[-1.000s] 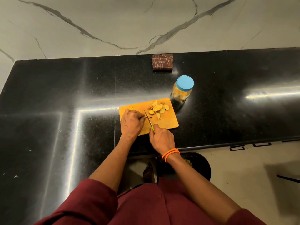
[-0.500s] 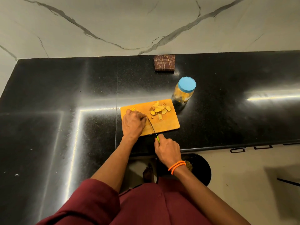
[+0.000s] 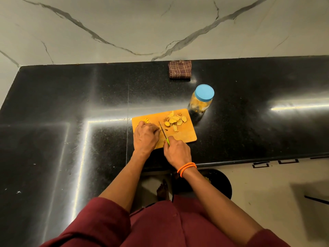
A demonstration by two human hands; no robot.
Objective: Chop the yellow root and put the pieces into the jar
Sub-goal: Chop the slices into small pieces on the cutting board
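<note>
Right hand (image 3: pixel 177 152) back at board (image 3: pixel 185 136), knife (image 3: pixel 163 133) slicing, no labels legible

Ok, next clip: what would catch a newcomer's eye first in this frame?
Probably the orange cutting board on the glossy black counter, where the left hand pins the yellow root while the right hand works a green-handled knife. Cut slices lie heaped at the board's far right. Just beyond that corner stands the jar, its blue lid still on.

No readable txt, labels, brands or nos. anywhere; jar (image 3: pixel 200 101) label area too blurred.
</note>
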